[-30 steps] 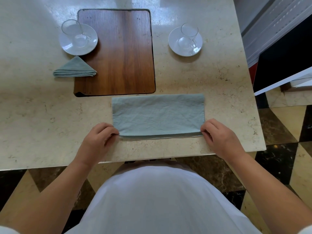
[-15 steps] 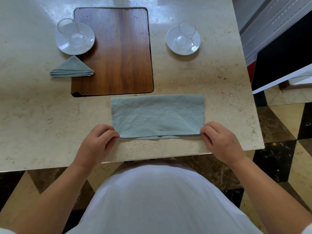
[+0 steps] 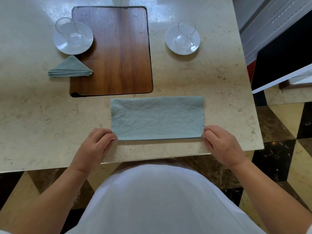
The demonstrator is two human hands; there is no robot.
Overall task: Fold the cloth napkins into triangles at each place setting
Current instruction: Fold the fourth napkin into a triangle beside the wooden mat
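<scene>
Teal napkin [image 3: 157, 118] folded into rectangle, flat on tabletop [image 3: 211, 78] | left hand [image 3: 94, 146] pinching near-left corner | right hand [image 3: 221, 146] pinching near-right corner

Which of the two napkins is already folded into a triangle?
The far napkin, by the left saucer, partly on the board. The near napkin, pinched at its corners by the left hand and right hand, is a rectangle.

Two cloth napkins: triangular napkin [image 3: 70, 67] at ten o'clock, rectangular napkin [image 3: 157, 118] at six. Two saucers [image 3: 60, 46] [image 3: 170, 42], two glass cups [image 3: 67, 30] [image 3: 186, 33], one wooden board [image 3: 118, 56], two hands [image 3: 94, 147] [image 3: 221, 146].
</scene>
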